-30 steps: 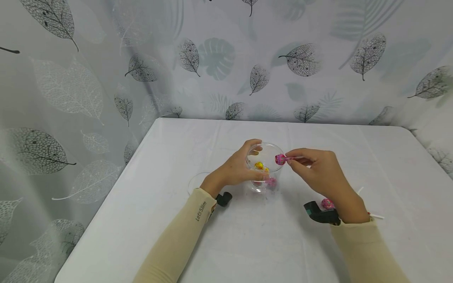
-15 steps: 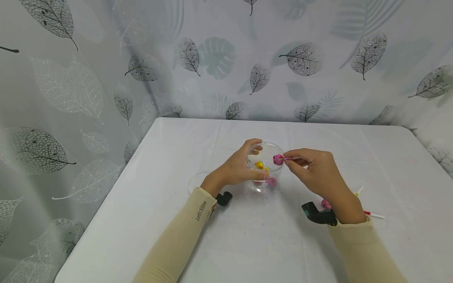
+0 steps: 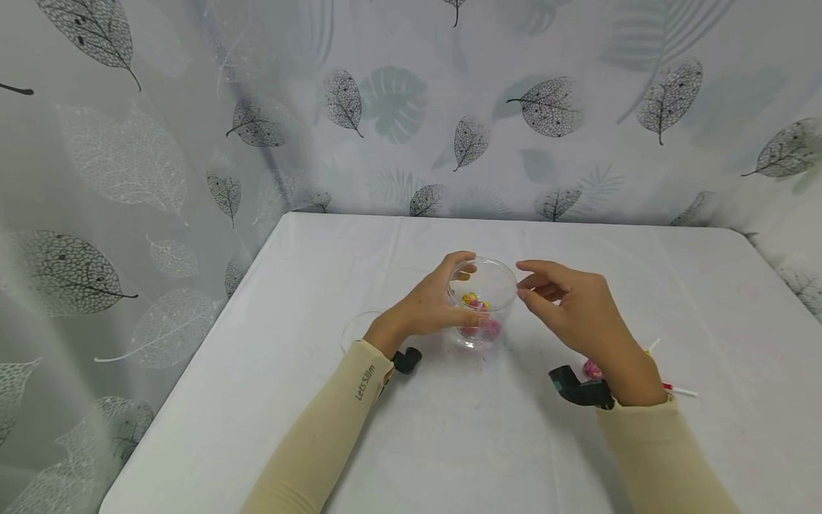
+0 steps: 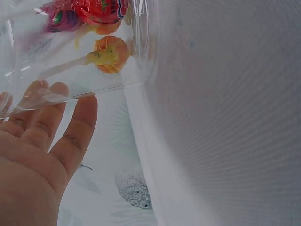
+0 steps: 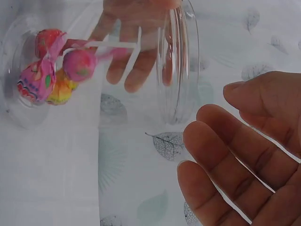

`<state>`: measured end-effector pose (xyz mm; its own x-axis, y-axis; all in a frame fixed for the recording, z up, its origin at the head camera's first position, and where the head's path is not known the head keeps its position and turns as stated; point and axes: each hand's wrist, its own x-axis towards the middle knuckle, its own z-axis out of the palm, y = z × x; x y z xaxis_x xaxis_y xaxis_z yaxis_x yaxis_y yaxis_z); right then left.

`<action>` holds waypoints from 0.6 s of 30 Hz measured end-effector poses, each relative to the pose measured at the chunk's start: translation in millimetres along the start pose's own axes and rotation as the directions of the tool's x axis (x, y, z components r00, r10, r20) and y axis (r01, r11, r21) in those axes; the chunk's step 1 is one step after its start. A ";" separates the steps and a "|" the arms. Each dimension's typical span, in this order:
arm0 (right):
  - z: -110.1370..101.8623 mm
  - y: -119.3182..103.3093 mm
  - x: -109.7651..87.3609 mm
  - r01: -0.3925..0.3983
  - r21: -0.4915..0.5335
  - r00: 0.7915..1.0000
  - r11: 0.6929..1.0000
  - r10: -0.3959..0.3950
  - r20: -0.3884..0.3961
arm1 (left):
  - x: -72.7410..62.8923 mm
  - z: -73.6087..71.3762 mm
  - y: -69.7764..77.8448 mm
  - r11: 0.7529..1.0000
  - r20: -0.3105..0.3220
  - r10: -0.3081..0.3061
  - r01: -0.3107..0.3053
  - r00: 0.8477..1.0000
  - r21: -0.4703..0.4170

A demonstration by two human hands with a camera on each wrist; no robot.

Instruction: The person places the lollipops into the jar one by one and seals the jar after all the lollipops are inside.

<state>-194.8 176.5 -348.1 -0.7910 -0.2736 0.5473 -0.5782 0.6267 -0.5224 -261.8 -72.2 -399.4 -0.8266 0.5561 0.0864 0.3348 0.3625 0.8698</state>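
Note:
A clear plastic jar (image 3: 497, 296) stands on the white table, lidless, and my left hand (image 3: 429, 303) grips it around its side. Several wrapped lollipops lie inside; the right wrist view shows a pink lollipop (image 5: 80, 64) and a yellow one (image 5: 62, 88) at its bottom. An orange-yellow lollipop (image 4: 112, 54) shows through the wall in the left wrist view. Just right of the rim is my right hand (image 3: 565, 296), holding nothing, thumb and fingers apart. In the right wrist view its fingers (image 5: 214, 150) lie loosely bent beside the jar's mouth.
More lollipops lie by the right wrist, among them a pink one (image 3: 592, 370) partly hidden by the wrist camera (image 3: 581, 389). A clear round lid (image 3: 352, 328) rests on the table behind the left forearm. A leaf-patterned curtain (image 3: 398, 107) hangs behind the table.
My right hand moved slightly left with a pink lollipop to the jar's rim, then let it go; the lollipop is now inside the jar. My left hand has kept its hold on the jar.

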 end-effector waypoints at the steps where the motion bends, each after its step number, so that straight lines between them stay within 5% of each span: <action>1: -1.9 1.2 -0.7 -0.009 -0.003 1.000 1.000 0.009 -0.002 | 0.3 0.6 0.0 1.000 0.002 -0.002 0.002 1.000 0.002; 9: -32.7 21.3 -6.4 -0.169 -0.073 0.985 0.983 0.170 0.009 | -0.6 0.5 1.1 1.000 0.008 -0.029 0.029 1.000 -0.004; 18: -84.1 50.9 -19.4 -0.417 -0.162 0.908 0.894 0.419 -0.020 | -1.3 -1.1 3.2 0.999 0.006 -0.031 0.031 0.999 0.006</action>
<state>-192.0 275.1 -330.3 -0.9565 0.0288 0.2903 -0.1549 0.7930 -0.5891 -260.2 -72.6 -396.2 -0.8340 0.5488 0.0562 0.3116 0.3844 0.8690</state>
